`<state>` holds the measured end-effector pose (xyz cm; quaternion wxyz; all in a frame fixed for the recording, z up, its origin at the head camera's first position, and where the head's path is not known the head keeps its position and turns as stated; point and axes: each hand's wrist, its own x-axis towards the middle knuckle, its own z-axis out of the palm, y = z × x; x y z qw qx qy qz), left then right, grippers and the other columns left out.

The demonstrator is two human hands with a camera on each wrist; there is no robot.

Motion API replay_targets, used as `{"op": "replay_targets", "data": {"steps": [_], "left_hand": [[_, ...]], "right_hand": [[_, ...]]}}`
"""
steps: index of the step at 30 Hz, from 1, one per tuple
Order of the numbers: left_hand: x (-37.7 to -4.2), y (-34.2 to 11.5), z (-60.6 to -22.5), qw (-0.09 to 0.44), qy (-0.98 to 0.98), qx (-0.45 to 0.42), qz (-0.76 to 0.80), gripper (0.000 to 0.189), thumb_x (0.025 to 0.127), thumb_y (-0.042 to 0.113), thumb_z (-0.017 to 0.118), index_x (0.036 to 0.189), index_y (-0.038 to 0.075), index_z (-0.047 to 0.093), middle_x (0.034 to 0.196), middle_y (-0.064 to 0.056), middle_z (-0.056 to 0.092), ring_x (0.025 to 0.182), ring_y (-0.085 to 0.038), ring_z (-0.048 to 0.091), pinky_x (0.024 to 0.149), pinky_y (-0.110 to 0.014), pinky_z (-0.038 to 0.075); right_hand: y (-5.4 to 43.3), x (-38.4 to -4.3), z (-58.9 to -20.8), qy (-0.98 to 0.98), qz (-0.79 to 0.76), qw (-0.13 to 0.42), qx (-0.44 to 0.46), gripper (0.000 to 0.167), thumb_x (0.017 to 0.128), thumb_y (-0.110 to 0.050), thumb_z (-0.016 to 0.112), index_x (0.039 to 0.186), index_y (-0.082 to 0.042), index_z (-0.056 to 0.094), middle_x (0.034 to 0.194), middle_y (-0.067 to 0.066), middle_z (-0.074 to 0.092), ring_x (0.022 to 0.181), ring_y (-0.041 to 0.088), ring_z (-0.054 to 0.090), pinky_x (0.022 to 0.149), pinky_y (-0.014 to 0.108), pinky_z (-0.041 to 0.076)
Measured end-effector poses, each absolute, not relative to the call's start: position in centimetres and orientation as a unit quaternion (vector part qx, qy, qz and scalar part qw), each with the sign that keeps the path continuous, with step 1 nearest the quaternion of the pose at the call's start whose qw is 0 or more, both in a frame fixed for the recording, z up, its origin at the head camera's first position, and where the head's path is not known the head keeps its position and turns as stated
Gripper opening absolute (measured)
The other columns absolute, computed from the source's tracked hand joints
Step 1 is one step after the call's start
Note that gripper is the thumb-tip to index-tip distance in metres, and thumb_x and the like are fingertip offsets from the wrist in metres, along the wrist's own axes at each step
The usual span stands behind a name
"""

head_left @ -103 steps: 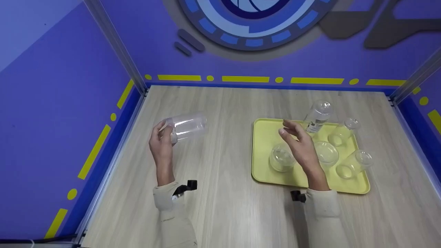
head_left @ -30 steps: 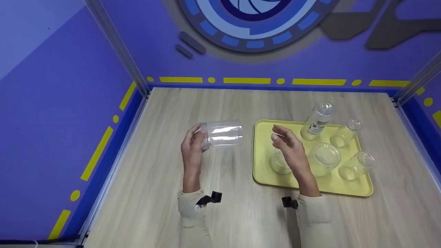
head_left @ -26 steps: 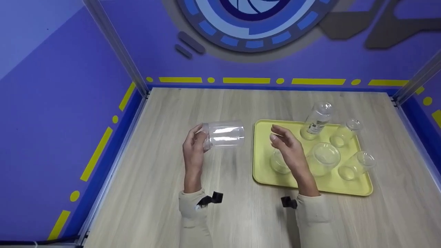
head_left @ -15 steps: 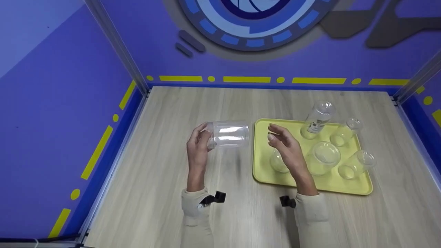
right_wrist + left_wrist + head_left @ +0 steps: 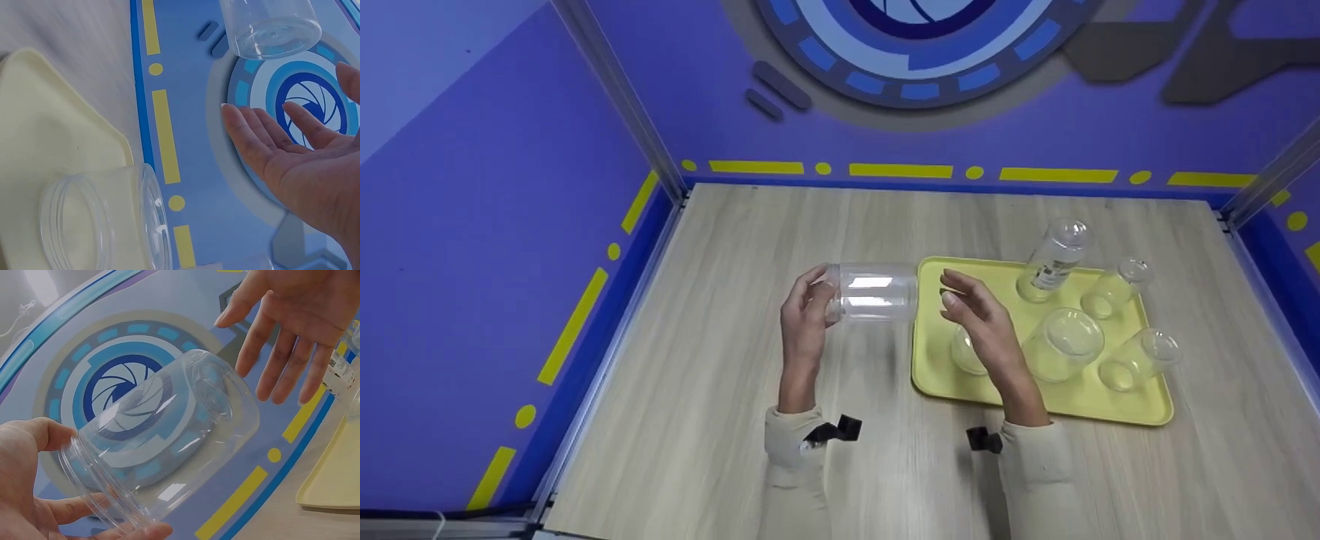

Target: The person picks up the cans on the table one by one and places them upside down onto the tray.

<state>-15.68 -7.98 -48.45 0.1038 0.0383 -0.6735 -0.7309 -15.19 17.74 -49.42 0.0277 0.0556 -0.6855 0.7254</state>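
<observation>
My left hand (image 5: 804,319) grips a clear plastic jar (image 5: 877,292) by its ringed neck. The jar lies sideways in the air, its closed base pointing right. In the left wrist view, thumb and fingers wrap the threaded mouth of the jar (image 5: 169,433). My right hand (image 5: 986,322) hovers over the left part of the yellow tray (image 5: 926,382), fingers spread and loosely bent around nothing. A small gap separates its fingertips from the jar's base. Under it, partly hidden, a clear jar (image 5: 966,352) stands on the tray.
Several clear vessels share the tray: a tall labelled bottle (image 5: 1050,262) at the back, a wide jar (image 5: 1065,345) in the middle, and two cups (image 5: 1114,289) on the right side. Purple panels (image 5: 510,247) wall in the wooden table (image 5: 720,465) on the left, back and right.
My left hand has carried the jar rightward from the table's left side, up to the tray's left edge. My right hand has shifted slightly left and stays empty.
</observation>
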Motion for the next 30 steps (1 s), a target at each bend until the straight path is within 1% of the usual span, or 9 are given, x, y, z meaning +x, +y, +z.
{"op": "replay_targets", "data": {"steps": [3, 6, 10, 14, 18, 21, 27, 30], "left_hand": [[-15.7, -7.7, -48.5, 0.101, -0.670, 0.034, -0.734, 0.047, 0.104, 0.030, 0.060, 0.145, 0.006, 0.062, 0.120, -0.016, 0.070, 0.106, -0.034, 0.069, 0.081, -0.040, 0.061], [-15.6, -7.4, -48.5, 0.098, -0.675, 0.025, -0.731, 0.048, 0.105, 0.029, 0.059, 0.146, 0.005, 0.061, 0.121, -0.018, 0.069, 0.108, -0.036, 0.068, 0.081, -0.042, 0.060], [-15.6, -7.0, -48.5, 0.091, -0.682, 0.020, -0.726, 0.048, 0.105, 0.030, 0.059, 0.146, 0.006, 0.061, 0.120, -0.017, 0.068, 0.110, -0.037, 0.067, 0.083, -0.045, 0.061], [-15.5, -6.5, -48.4, 0.086, -0.689, 0.027, -0.719, 0.049, 0.104, 0.032, 0.060, 0.146, 0.008, 0.062, 0.120, -0.013, 0.069, 0.109, -0.032, 0.068, 0.082, -0.045, 0.061], [-15.5, -6.2, -48.3, 0.086, -0.692, 0.027, -0.716, 0.049, 0.103, 0.033, 0.060, 0.145, 0.008, 0.063, 0.121, -0.012, 0.069, 0.107, -0.029, 0.069, 0.081, -0.042, 0.061], [-15.5, -6.0, -48.4, 0.087, -0.691, 0.024, -0.717, 0.049, 0.103, 0.034, 0.060, 0.145, 0.008, 0.063, 0.120, -0.012, 0.069, 0.107, -0.028, 0.069, 0.081, -0.041, 0.061], [-15.5, -5.8, -48.5, 0.086, -0.697, 0.025, -0.711, 0.048, 0.103, 0.033, 0.059, 0.144, 0.009, 0.064, 0.120, -0.011, 0.069, 0.107, -0.026, 0.068, 0.080, -0.040, 0.060], [-15.6, -5.7, -48.5, 0.084, -0.699, 0.027, -0.710, 0.048, 0.102, 0.033, 0.060, 0.144, 0.010, 0.064, 0.119, -0.010, 0.069, 0.107, -0.026, 0.068, 0.080, -0.041, 0.060]], "right_hand": [[17.7, -15.2, -49.4, -0.685, 0.726, 0.026, 0.058, 0.045, 0.107, -0.008, 0.060, 0.149, 0.007, 0.053, 0.147, 0.022, 0.058, 0.128, 0.025, 0.060, 0.102, 0.035, 0.054], [17.6, -15.1, -49.5, -0.685, 0.726, 0.022, 0.060, 0.045, 0.107, -0.008, 0.060, 0.150, 0.006, 0.052, 0.147, 0.022, 0.057, 0.128, 0.023, 0.060, 0.102, 0.036, 0.054], [17.4, -15.0, -49.6, -0.685, 0.725, 0.019, 0.064, 0.046, 0.108, -0.009, 0.057, 0.150, 0.006, 0.051, 0.148, 0.023, 0.056, 0.132, 0.027, 0.058, 0.104, 0.039, 0.053], [17.2, -15.0, -49.5, -0.676, 0.734, 0.012, 0.066, 0.046, 0.109, -0.010, 0.057, 0.151, 0.007, 0.050, 0.150, 0.025, 0.054, 0.135, 0.033, 0.055, 0.104, 0.039, 0.054], [17.2, -15.0, -49.5, -0.674, 0.736, 0.006, 0.066, 0.048, 0.109, -0.013, 0.058, 0.152, 0.005, 0.049, 0.150, 0.023, 0.053, 0.133, 0.031, 0.056, 0.102, 0.036, 0.055], [17.1, -15.0, -49.4, -0.674, 0.735, 0.002, 0.069, 0.049, 0.109, -0.015, 0.059, 0.153, 0.005, 0.048, 0.149, 0.022, 0.053, 0.132, 0.030, 0.056, 0.102, 0.037, 0.055], [17.1, -14.8, -49.4, -0.671, 0.738, 0.001, 0.067, 0.049, 0.109, -0.015, 0.058, 0.153, 0.003, 0.049, 0.148, 0.022, 0.054, 0.130, 0.029, 0.057, 0.105, 0.049, 0.053], [17.2, -14.8, -49.4, -0.670, 0.739, 0.000, 0.067, 0.051, 0.108, -0.015, 0.058, 0.155, 0.002, 0.047, 0.149, 0.023, 0.053, 0.131, 0.030, 0.056, 0.105, 0.052, 0.052]]}}
